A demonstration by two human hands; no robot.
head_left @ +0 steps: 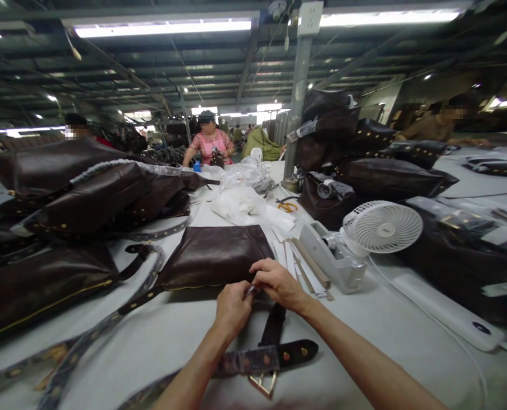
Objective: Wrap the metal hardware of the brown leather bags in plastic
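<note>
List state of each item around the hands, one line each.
Left hand: closed, pinching small pale item at the bag's edge.
Right hand: closed on the same item.
Brown leather bag: lying flat on the table.
Studded strap: lying loose, gold buckle unfastened.
Orange-handled scissors: lying on the table.
Grey tape dispenser: resting beside the fan.
White desk fan: tilted upward; running or not, cannot tell.

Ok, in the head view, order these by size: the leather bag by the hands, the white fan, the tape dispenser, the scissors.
Leather bag, largest. White fan and tape dispenser look alike, so unranked. Scissors, smallest.
</note>
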